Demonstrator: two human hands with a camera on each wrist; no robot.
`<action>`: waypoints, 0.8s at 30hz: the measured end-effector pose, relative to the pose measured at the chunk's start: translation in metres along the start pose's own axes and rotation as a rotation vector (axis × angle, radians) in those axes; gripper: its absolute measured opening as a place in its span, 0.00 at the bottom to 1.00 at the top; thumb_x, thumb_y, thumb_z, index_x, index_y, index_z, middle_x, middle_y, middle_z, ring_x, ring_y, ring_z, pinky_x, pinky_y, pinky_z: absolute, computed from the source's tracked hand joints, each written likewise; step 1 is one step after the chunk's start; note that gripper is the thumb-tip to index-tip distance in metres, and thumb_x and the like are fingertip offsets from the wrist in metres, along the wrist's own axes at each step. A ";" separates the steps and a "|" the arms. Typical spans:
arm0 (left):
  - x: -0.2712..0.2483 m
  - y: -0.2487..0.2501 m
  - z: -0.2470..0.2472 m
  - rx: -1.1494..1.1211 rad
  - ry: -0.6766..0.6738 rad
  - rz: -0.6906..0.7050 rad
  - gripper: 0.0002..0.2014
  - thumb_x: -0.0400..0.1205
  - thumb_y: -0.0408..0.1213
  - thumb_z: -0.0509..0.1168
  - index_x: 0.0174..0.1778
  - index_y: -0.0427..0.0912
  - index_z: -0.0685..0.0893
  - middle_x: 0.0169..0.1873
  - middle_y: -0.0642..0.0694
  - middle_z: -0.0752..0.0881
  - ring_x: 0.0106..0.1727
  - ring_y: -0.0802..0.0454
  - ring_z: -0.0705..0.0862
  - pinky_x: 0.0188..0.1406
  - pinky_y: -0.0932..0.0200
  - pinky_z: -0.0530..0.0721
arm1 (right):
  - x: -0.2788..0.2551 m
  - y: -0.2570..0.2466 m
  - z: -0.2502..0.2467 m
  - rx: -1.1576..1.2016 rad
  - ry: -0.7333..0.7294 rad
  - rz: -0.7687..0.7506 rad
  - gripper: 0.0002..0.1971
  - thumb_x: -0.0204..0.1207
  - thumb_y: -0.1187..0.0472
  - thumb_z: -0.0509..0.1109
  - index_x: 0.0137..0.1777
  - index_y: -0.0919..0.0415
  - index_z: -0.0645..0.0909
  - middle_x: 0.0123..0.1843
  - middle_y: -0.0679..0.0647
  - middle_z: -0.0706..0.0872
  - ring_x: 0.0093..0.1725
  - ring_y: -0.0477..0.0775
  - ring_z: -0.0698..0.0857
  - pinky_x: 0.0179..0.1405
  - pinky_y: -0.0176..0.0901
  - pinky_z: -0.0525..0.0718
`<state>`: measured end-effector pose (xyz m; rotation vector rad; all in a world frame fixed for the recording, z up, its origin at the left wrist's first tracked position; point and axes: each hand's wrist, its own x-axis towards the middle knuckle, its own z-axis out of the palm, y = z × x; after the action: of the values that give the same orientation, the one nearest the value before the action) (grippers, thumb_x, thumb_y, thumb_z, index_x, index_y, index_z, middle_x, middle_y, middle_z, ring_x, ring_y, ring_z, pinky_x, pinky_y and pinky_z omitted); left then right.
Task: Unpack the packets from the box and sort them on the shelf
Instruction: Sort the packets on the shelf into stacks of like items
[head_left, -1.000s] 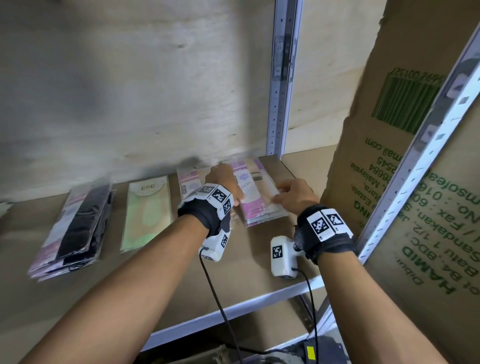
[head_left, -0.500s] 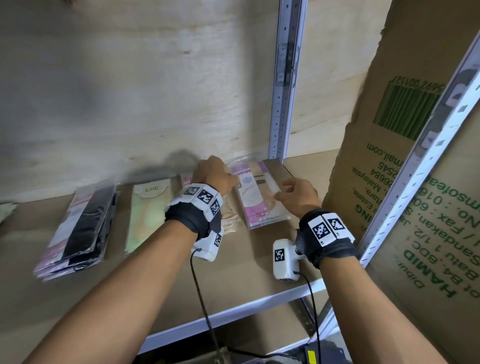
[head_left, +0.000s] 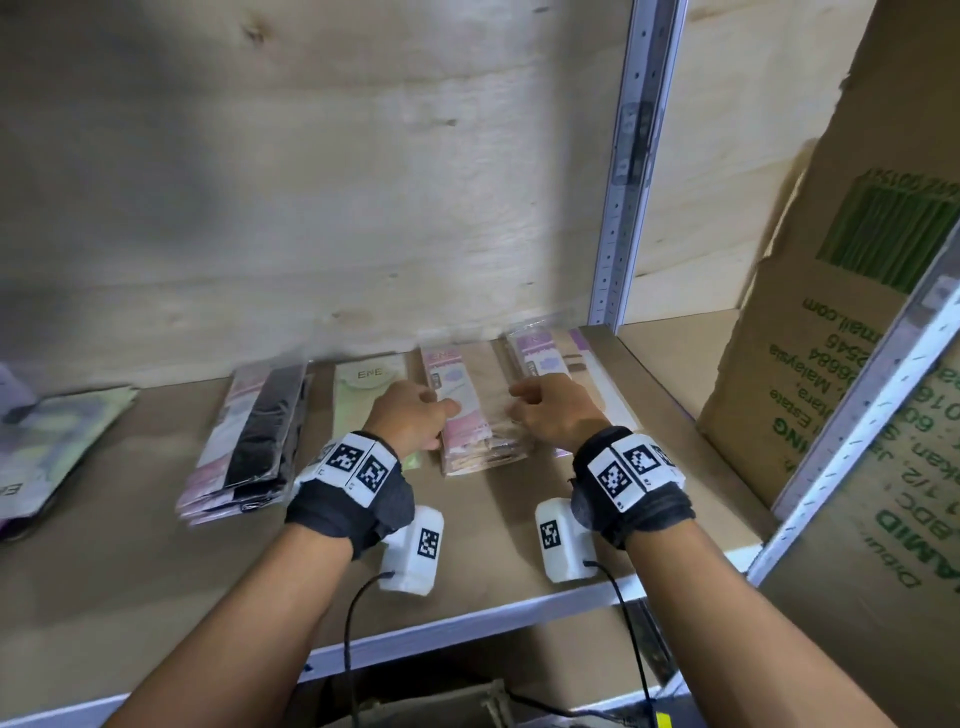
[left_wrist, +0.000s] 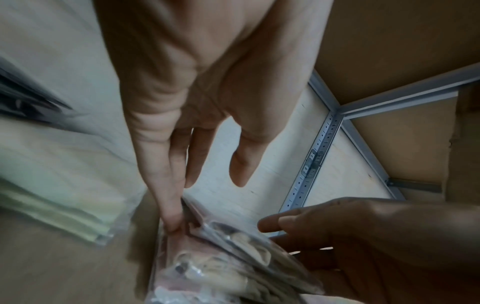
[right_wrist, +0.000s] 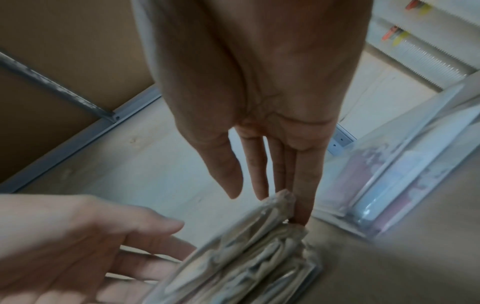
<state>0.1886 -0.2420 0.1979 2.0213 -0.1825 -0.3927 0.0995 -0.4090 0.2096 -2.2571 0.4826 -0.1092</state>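
Note:
A stack of pink-and-beige packets (head_left: 470, 415) lies flat on the wooden shelf (head_left: 156, 561), near the back wall. My left hand (head_left: 413, 413) presses straight fingers against its left side, and my right hand (head_left: 553, 415) does the same on its right side. In the left wrist view my left hand (left_wrist: 197, 160) touches the stack's (left_wrist: 233, 267) edge with a fingertip, thumb apart. In the right wrist view my right hand (right_wrist: 262, 181) has flat fingers against the stack (right_wrist: 246, 257). Neither hand curls round a packet.
More packets lie in a row: a black-and-pink stack (head_left: 249, 441), a pale green packet (head_left: 363, 395), purple-and-white packets (head_left: 592, 384) at the right, others (head_left: 47, 452) far left. A grey upright (head_left: 628, 171) and a tall printed cardboard box (head_left: 831, 338) stand to the right.
My right hand left the purple-and-white packets and moved left to the pink-and-beige stack. My left hand shifted to that stack's left side. Both hands now flank it.

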 end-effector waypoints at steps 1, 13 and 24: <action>0.000 -0.002 0.000 -0.009 -0.002 0.000 0.12 0.79 0.35 0.73 0.55 0.33 0.87 0.56 0.36 0.90 0.54 0.39 0.90 0.54 0.41 0.91 | 0.000 -0.002 0.002 0.008 -0.004 0.003 0.20 0.81 0.60 0.70 0.73 0.60 0.80 0.68 0.56 0.85 0.65 0.54 0.84 0.58 0.36 0.77; -0.007 -0.002 -0.025 0.019 -0.008 0.077 0.09 0.79 0.37 0.73 0.47 0.34 0.90 0.48 0.37 0.92 0.49 0.41 0.92 0.55 0.42 0.90 | -0.005 -0.012 0.005 -0.034 0.021 0.026 0.21 0.81 0.60 0.70 0.73 0.59 0.79 0.69 0.56 0.84 0.66 0.55 0.83 0.66 0.42 0.80; -0.074 -0.046 -0.190 -0.058 0.268 0.279 0.04 0.79 0.40 0.73 0.40 0.54 0.91 0.38 0.49 0.94 0.47 0.45 0.93 0.51 0.51 0.90 | -0.040 -0.100 0.061 0.310 -0.016 -0.265 0.07 0.80 0.71 0.67 0.50 0.65 0.86 0.39 0.61 0.91 0.39 0.59 0.90 0.44 0.51 0.91</action>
<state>0.1844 -0.0399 0.2521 1.9352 -0.2787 0.0489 0.1073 -0.2905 0.2454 -2.0035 0.1420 -0.2814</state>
